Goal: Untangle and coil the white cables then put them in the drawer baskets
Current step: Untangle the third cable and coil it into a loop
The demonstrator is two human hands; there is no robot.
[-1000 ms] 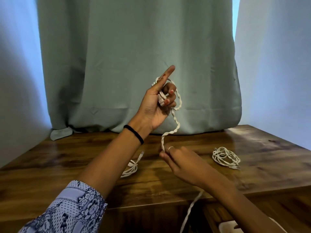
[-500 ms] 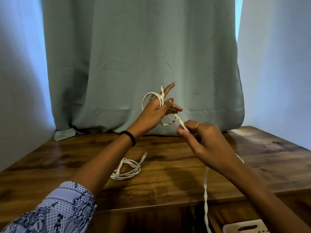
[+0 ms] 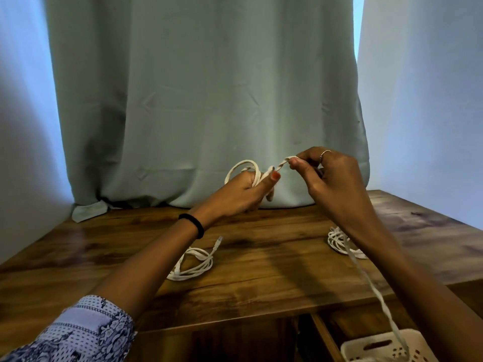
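Observation:
My left hand point(image 3: 241, 193) is closed around loops of a flat white cable point(image 3: 243, 167), held above the back of the wooden table point(image 3: 261, 270). Just to its right, my right hand point(image 3: 326, 178) pinches the same cable between thumb and forefinger. The cable's free length point(image 3: 373, 288) hangs from under my right forearm down into a white basket point(image 3: 376, 347) in the open drawer. A loosely coiled white cable point(image 3: 194, 263) lies on the table under my left forearm. Another coiled white cable point(image 3: 337, 241) lies at the right, partly hidden by my right arm.
A grey-green curtain point(image 3: 203, 100) hangs behind the table and rests on its back edge. Pale walls close in both sides. The drawer point(image 3: 324, 335) stands open below the table's front right edge.
Both hands have dropped and come together. My right hand rose from near the table to beside my left, winding the cable. My left hand's fingers, spread before, have closed around the loops.

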